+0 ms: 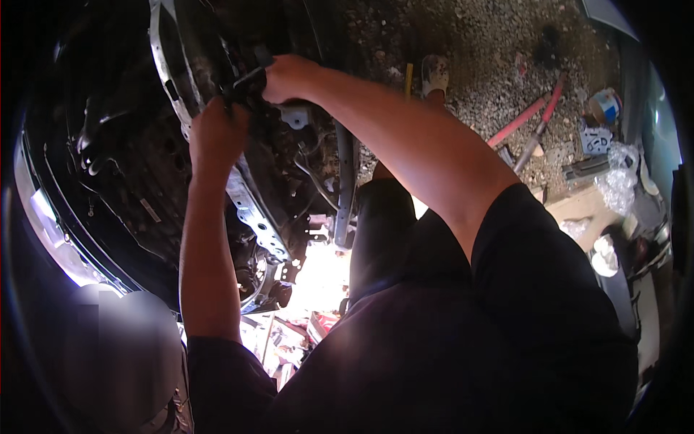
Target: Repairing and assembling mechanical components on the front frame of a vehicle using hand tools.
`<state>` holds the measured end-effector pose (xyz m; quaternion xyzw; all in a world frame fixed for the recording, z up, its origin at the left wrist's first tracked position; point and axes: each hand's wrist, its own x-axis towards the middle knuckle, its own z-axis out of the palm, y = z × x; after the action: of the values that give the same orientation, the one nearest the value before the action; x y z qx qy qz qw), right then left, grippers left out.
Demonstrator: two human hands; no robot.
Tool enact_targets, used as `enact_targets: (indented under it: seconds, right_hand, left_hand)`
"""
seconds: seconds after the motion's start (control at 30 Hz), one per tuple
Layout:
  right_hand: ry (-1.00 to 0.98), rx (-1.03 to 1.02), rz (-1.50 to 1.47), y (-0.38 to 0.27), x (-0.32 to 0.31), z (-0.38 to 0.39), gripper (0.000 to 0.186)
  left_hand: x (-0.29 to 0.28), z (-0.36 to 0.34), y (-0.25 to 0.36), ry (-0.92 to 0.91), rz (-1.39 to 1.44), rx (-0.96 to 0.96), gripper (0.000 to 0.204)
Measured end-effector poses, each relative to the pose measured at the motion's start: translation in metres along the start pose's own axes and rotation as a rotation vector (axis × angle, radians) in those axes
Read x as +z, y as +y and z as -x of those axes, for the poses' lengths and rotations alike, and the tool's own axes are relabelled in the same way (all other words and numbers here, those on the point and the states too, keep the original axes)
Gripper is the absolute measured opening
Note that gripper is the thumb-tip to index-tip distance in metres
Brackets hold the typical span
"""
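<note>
Both arms reach forward into the open front end of a car, over a pale metal crossmember (253, 213) with holes along it. My left hand (217, 134) is closed at the far part of this metal frame; its fingertips and whatever they grip are hidden in shadow. Just to its right, my right hand (290, 78) is curled round the end of a dark bar-like piece (250, 78), which slants down toward the left hand. Beneath the right hand sits a small grey bracket-like part (295, 117).
Left of my arms lies the dark engine bay (130, 181). A black curved tube (345, 181) runs beside my leg. On the gravel (491, 43) at right lie a red-handled long tool (519, 121), a can (606, 105), and clear plastic wrap (620, 177). Bright light washes out the ground below.
</note>
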<state>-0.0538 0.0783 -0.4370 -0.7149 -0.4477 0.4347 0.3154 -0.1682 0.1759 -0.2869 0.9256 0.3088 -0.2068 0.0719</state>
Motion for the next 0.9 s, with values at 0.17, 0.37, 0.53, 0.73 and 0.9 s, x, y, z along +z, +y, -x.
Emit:
enact_targets:
  seconds: [0.17,0.37,0.53,0.73,0.9]
  right_hand:
    - [-0.016,0.095,-0.062,0.001,-0.004,-0.003,0.038]
    - [-0.008,0.105,-0.107,-0.012,-0.006,0.002,0.037]
    - [0.02,0.072,-0.089,-0.005,-0.002,-0.005,0.036]
    - [-0.056,0.08,-0.011,-0.01,-0.003,-0.016,0.037]
    - [0.006,0.01,0.01,-0.011,0.005,-0.013,0.037]
  left_hand:
    - [0.001,-0.008,-0.005,0.003,0.036,0.066,0.039]
    - [0.002,-0.003,-0.011,-0.081,0.034,0.026,0.045]
    - [-0.001,-0.006,-0.003,-0.071,-0.017,0.018,0.046]
    - [-0.002,-0.006,-0.01,-0.024,-0.071,0.133,0.046]
    - [-0.008,-0.004,-0.01,-0.121,0.007,0.059,0.043]
